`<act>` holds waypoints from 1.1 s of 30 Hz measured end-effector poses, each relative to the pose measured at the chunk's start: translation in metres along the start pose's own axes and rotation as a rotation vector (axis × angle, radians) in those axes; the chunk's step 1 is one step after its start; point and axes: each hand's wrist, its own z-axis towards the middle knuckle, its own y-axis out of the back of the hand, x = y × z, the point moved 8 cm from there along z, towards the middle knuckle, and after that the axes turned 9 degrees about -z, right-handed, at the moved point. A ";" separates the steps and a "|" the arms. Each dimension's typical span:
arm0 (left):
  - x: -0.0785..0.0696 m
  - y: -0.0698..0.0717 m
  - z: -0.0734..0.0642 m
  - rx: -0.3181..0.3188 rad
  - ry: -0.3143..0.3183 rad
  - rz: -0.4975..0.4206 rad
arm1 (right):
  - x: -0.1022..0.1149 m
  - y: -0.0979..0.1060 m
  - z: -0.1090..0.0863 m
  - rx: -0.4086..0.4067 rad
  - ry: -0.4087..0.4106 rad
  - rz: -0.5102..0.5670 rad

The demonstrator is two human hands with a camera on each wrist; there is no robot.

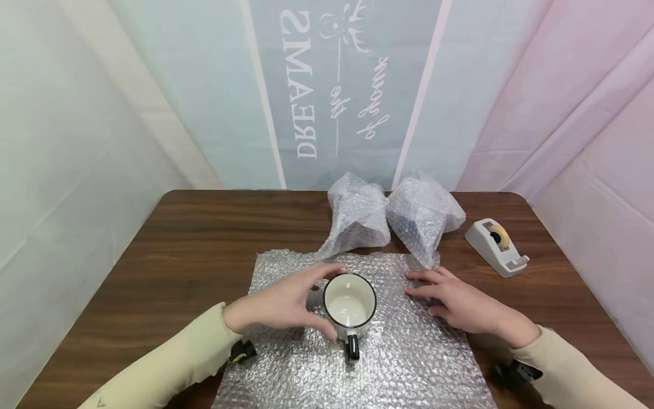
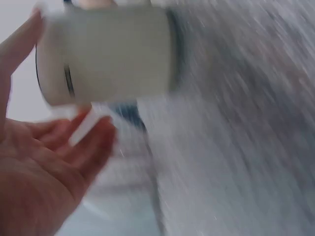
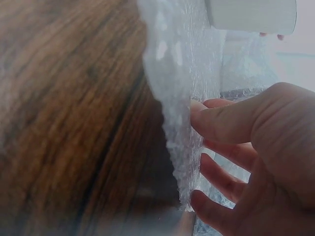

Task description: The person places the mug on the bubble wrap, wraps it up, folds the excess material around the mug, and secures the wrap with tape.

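Note:
A white enamel-style mug (image 1: 349, 301) with a dark rim stands upright on a sheet of bubble wrap (image 1: 403, 363), its black handle (image 1: 353, 347) pointing toward me. My left hand (image 1: 288, 301) is spread beside the mug, thumb near the handle and fingers by the far rim. In the left wrist view a gap shows between the palm and the mug's wall (image 2: 113, 54). On the right edge of the sheet, my right hand (image 1: 455, 301) rests with loosely bent fingers. The right wrist view shows its fingertips (image 3: 202, 199) against the wrap near its edge (image 3: 170, 113).
Behind the sheet sit two bundles in bubble wrap, a left one (image 1: 360, 210) and a right one (image 1: 421, 213). A white tape dispenser (image 1: 495, 247) stands at the right of the wooden table (image 1: 204, 244). Hanging cloth (image 1: 204, 85) encloses the back and sides.

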 end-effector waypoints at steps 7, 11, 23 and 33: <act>0.044 0.075 -0.013 -0.309 0.036 0.056 | -0.001 0.000 -0.001 0.002 -0.014 0.005; 0.073 0.104 -0.022 -0.390 0.274 0.321 | -0.001 -0.001 -0.001 0.015 -0.020 0.011; 0.090 0.088 -0.023 -0.198 0.311 0.195 | 0.000 -0.001 0.000 -0.019 0.002 -0.007; 0.065 0.062 -0.019 -0.019 -0.005 0.292 | 0.000 -0.001 0.000 -0.040 0.010 -0.014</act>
